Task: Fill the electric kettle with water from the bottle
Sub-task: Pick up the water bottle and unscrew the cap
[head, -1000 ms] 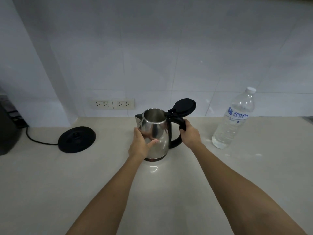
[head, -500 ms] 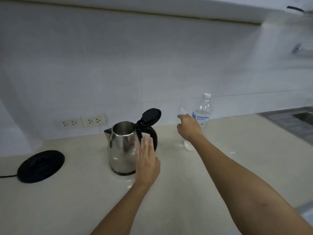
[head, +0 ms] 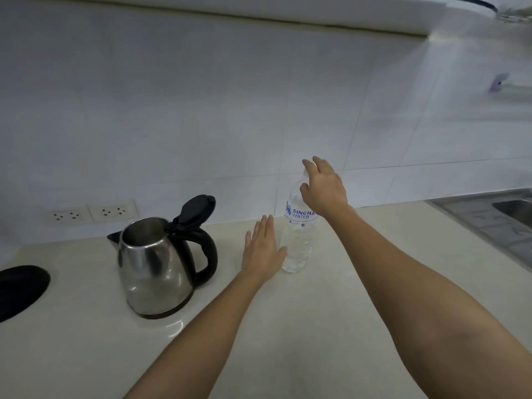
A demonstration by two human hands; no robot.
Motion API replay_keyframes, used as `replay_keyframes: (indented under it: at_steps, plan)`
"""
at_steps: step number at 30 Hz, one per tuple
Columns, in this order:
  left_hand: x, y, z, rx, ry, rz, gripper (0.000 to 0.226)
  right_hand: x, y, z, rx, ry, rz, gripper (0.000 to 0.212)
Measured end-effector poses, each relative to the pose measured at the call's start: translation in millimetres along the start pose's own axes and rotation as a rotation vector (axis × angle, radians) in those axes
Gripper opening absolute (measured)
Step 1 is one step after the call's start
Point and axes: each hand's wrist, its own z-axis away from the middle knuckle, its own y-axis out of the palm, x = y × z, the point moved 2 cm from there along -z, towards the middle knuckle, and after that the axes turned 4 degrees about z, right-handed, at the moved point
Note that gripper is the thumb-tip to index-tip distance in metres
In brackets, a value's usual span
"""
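Both arms outstretched | left hand (head: 263, 249) flat, spread beside bottle (head: 298, 243) | right hand (head: 324, 187) spread at its top

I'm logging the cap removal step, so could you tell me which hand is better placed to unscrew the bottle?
Right. The right hand is already over the top of the bottle, while the left hand sits open beside its lower body, suited to steadying it.

I logged one pale cream countertop (head: 331, 326), smooth and faintly glossy, which ran back to a white tiled wall. Standing directly on it were:
- steel kettle (head: 155, 269), upright, black lid tipped open, black handle to the right;
- clear water bottle (head: 298, 243), upright, right of the kettle and apart from it;
- black round kettle base (head: 20, 289), flat at the left edge, apart from the kettle.
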Motion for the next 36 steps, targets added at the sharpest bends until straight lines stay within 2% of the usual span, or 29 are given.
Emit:
replay_keyframes:
  at_steps: [5,9,13,17,20,22,26,31,36]
  plan:
    - [-27.2,18.8,-35.4,0.038,-0.117,0.085,0.095,-22.9,14.0,-23.1,0.15,-0.016,-0.192,0.051]
    - [-38.5,32.8,-50.9,0.011,-0.169,0.22,0.106,-32.8,20.8,-31.6,0.009,-0.051,-0.195,0.041]
    - [-37.3,47.7,-61.6,-0.066,-0.26,0.421,0.113,-40.7,26.0,-32.0,-0.129,-0.088,-0.181,0.043]
    - [-35.6,59.5,-62.9,-0.195,-0.278,0.597,0.107,-42.4,19.6,-34.2,-0.15,-0.194,-0.167,0.047]
    - [-35.3,57.7,-57.5,-0.301,-0.286,0.53,0.089,-38.0,11.1,-32.6,-0.129,-0.279,-0.185,0.038]
    - [-35.5,52.3,-51.6,-0.334,-0.291,0.47,0.086,-30.2,6.6,-27.6,-0.146,-0.325,-0.123,0.033]
    - [-30.0,38.0,-27.4,-0.363,-0.303,0.393,0.083,-10.2,0.0,-12.7,-0.178,-0.382,-0.109,0.03]
    - [-8.7,2.1,28.6,-0.333,-0.188,0.357,0.089,31.5,-24.9,15.6,-0.275,-0.526,-0.325,0.025]
    - [30.7,-36.5,102.4,-0.407,-0.208,0.438,0.089,114.5,-44.3,46.8,-0.15,-0.703,-0.324,0.021]
